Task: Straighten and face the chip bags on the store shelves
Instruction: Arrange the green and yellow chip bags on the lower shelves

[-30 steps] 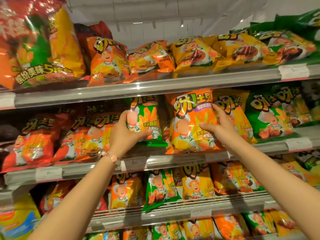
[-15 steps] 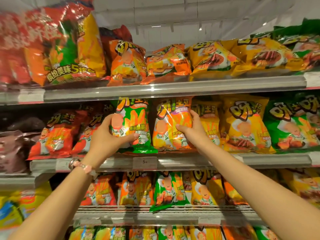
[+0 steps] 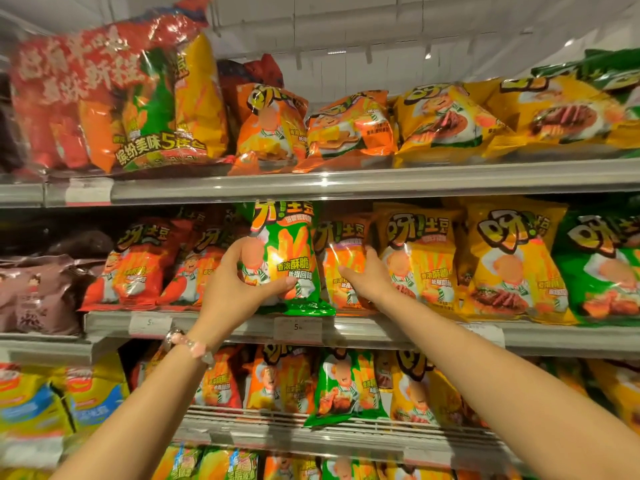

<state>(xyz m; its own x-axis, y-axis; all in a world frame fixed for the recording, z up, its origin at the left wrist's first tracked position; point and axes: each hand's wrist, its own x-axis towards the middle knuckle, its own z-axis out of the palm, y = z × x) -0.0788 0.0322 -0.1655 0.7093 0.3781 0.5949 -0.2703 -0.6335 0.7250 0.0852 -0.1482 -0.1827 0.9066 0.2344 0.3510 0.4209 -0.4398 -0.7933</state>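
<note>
Green chip bag (image 3: pixel 291 261) stood upright on the middle shelf (image 3: pixel 381 329), front facing out, bottom edge at the shelf lip. Left hand (image 3: pixel 239 285) gripped it, thumb across the front, fingers curled round its left edge. Right hand (image 3: pixel 363 278) held the orange bag (image 3: pixel 341 258) just beside it, fingers wrapped behind, thumb on front. Yellow bags (image 3: pixel 415 261) sat to the right.

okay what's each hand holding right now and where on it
The left hand grips the green chip bag by its lower left side, thumb across the front. The right hand holds the orange bag beside it, at its right edge.
</note>
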